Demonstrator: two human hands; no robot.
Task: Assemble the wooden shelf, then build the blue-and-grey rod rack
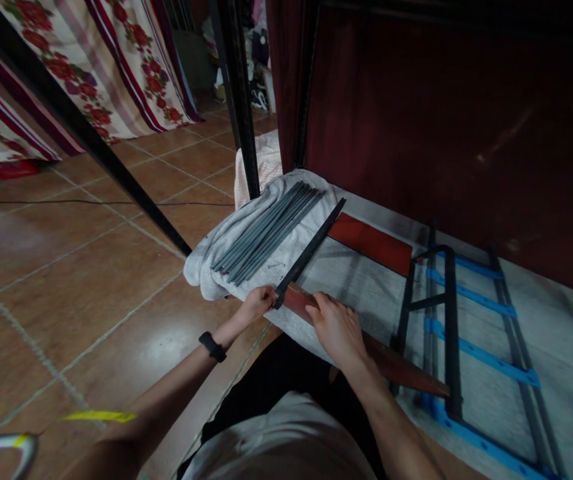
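My left hand (260,301) is closed in a pinch at the near end of a dark metal bar (313,250); anything between its fingertips is too small to make out. That end meets a reddish-brown wooden board (406,365). My right hand (337,328) lies over the board close to this corner and grips it, fingers curled across the top edge. The board's right end touches a black metal frame (451,320). A red panel (371,241) lies flat beyond the board. Small screws (276,265) lie on the cloth left of the bar.
A bundle of grey rods (269,230) rests on a grey blanket (199,267). Blue slats with grey tubes (486,353) lie at the right. Black posts (239,100) rise at the left, and a dark red panel (446,133) stands behind. A cable (91,201) crosses the tiled floor.
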